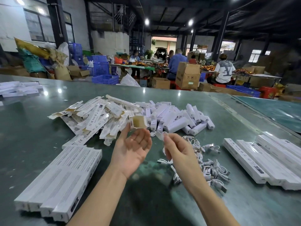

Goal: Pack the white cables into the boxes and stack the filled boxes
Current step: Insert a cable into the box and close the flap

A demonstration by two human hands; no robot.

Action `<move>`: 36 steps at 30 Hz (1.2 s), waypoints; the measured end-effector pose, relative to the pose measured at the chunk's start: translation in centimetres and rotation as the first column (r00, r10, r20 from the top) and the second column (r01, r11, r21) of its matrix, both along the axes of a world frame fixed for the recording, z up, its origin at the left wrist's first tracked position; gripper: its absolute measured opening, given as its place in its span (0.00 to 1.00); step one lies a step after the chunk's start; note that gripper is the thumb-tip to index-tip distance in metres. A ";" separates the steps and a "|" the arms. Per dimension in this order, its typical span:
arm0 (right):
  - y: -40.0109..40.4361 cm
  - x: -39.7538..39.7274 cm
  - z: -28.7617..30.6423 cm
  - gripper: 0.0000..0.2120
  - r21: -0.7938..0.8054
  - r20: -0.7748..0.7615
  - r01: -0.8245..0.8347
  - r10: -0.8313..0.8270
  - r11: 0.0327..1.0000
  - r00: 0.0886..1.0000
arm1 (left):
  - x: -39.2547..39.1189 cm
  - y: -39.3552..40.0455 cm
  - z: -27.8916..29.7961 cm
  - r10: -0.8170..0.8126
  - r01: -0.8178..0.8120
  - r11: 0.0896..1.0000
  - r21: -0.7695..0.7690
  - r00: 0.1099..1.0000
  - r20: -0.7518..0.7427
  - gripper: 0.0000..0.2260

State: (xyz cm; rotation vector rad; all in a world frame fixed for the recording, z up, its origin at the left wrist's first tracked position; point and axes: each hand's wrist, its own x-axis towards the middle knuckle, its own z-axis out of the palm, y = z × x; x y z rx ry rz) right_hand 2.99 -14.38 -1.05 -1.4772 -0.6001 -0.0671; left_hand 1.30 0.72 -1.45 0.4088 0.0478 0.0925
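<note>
Nearest me, the right hand (175, 149) pinches one white cable (160, 136) between thumb and fingertips, lifted above the loose cable heap (206, 162), while the left hand (132, 150) lies palm up with fingers loosely curled, its thumb and fingertip holding the open end of a box (139, 122). I'd keep that mouth square and feed the cable in folded, plug first, so no loop snags. Beyond, empty boxes (97, 115) lie piled; filled ones (60, 181) are stacked left on the table (146, 201).
</note>
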 end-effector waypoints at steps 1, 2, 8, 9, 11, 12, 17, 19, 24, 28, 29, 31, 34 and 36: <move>0.2 -0.2 -0.1 0.10 -0.040 0.020 -0.036 0.037 0.999 0.999 | 0.0 0.0 0.0 0.004 -0.004 1.000 0.014 1.000 -0.011 0.13; 0.4 -0.3 -0.2 0.11 -0.079 0.036 -0.066 0.069 0.995 0.997 | 0.1 -0.1 0.0 0.006 -0.006 1.000 0.019 1.000 -0.016 0.14; 1.2 -0.1 -1.3 0.06 -0.123 -0.041 -0.011 0.006 0.992 0.999 | 0.0 -0.5 0.2 -0.043 0.043 0.999 0.020 0.999 0.005 0.12; 1.2 0.0 -1.5 0.06 -0.129 -0.057 0.010 -0.018 0.992 0.998 | 0.0 -0.6 0.3 -0.041 0.041 0.999 0.020 0.999 0.010 0.12; 1.2 0.3 -1.9 0.06 -0.155 -0.066 0.063 -0.074 0.986 0.995 | -0.1 -0.9 0.3 -0.030 0.030 1.000 0.002 0.999 0.017 0.12; 1.1 0.5 -2.0 0.06 -0.166 -0.067 0.100 -0.112 0.981 0.991 | -0.1 -1.0 0.4 -0.024 0.024 1.000 -0.010 0.999 0.021 0.12; 0.8 0.9 -2.2 0.11 -0.218 -0.041 0.270 -0.285 0.938 0.958 | 0.2 -2.0 0.5 0.010 -0.012 0.999 0.040 0.998 0.062 0.12; 0.6 0.9 -2.0 0.12 -0.220 -0.041 0.275 -0.291 0.936 0.956 | 0.3 -2.0 0.6 0.031 -0.035 0.998 0.057 0.997 0.066 0.13; 0.1 0.2 -0.9 0.04 -0.142 0.025 0.067 -0.064 0.988 0.998 | 0.3 -0.5 0.7 0.061 -0.056 0.997 -0.046 0.992 0.113 0.11; 0.5 -0.9 -0.3 0.08 -0.143 0.245 0.087 -0.050 0.986 0.968 | 0.0 0.7 0.6 0.053 -0.041 0.995 -0.094 0.991 0.125 0.16; 0.6 -1.1 -0.2 0.09 -0.148 0.309 0.116 -0.066 0.982 0.949 | -0.1 0.9 0.5 0.043 -0.034 0.996 -0.079 0.992 0.120 0.15; 0.5 -1.3 0.3 0.08 -0.157 0.483 0.194 -0.096 0.968 0.870 | -0.1 1.1 0.4 0.051 -0.049 0.999 -0.024 0.996 0.080 0.15; 0.1 -1.7 1.1 0.04 -0.094 0.667 0.245 -0.122 0.965 0.735 | 0.4 1.2 0.3 0.117 -0.115 0.991 0.063 0.993 -0.025 0.14; 0.1 -2.2 1.4 0.04 -0.039 0.721 0.230 -0.132 0.972 0.680 | 0.6 1.4 0.1 0.144 -0.131 0.979 0.153 0.987 -0.077 0.14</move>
